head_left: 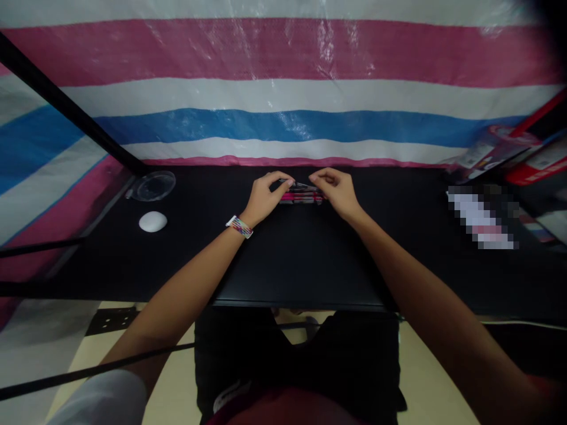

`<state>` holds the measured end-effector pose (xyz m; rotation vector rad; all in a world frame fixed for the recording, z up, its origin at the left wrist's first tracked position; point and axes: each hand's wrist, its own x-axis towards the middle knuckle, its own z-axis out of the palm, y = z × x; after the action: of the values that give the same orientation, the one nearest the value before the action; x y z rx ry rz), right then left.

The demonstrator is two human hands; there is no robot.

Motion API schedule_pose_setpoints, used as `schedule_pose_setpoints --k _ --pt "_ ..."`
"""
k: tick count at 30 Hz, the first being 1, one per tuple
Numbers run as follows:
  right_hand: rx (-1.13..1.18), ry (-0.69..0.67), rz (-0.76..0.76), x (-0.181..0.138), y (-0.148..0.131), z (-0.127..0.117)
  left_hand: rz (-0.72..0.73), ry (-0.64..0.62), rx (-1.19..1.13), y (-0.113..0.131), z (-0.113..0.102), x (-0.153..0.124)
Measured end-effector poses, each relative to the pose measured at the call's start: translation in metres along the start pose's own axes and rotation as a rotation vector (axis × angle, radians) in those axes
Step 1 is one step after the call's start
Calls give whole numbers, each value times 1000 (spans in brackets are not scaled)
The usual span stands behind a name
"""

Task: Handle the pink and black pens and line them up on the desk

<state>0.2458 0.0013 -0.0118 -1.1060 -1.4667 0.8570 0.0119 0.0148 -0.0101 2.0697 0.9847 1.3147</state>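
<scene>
A small row of slim, pen-like sticks (301, 198), pink and dark, lies crosswise on the black table between my hands. My left hand (267, 198), with a colourful woven band on its wrist, has thumb and forefinger pinched on a thin dark pen (303, 186) at the row's far side. At the row's right end, my right hand (339, 192) is closed with thumb and fingertips together. What sits in its pinch is too small to make out. The right ends of the sticks are partly hidden behind its fingers.
On the left of the table (292, 260) are a white computer mouse (153, 221) and a clear round lid (153, 186). A clear plastic tub (491, 150) and a blurred-out packet (481, 218) are at the right. Striped plastic sheeting (283, 53) hangs behind.
</scene>
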Motion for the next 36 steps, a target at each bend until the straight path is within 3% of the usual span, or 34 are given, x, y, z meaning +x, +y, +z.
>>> schedule_pose_setpoints --k 5,11,19,25,31,36 --pt "309 -16 152 6 1 -11 -67 89 -141 -10 -3 3" --pt "316 -13 179 6 5 -12 -75 116 -133 -15 -3 5" --pt "264 6 83 9 18 -8 -193 119 -57 -19 1 3" --pt "253 79 104 12 21 -14 -112 121 -161 -23 -4 7" --pt "345 85 155 12 22 -14 -189 145 -147 -32 -5 10" --pt "376 115 166 12 23 -13 -156 113 -207 -36 -5 10"
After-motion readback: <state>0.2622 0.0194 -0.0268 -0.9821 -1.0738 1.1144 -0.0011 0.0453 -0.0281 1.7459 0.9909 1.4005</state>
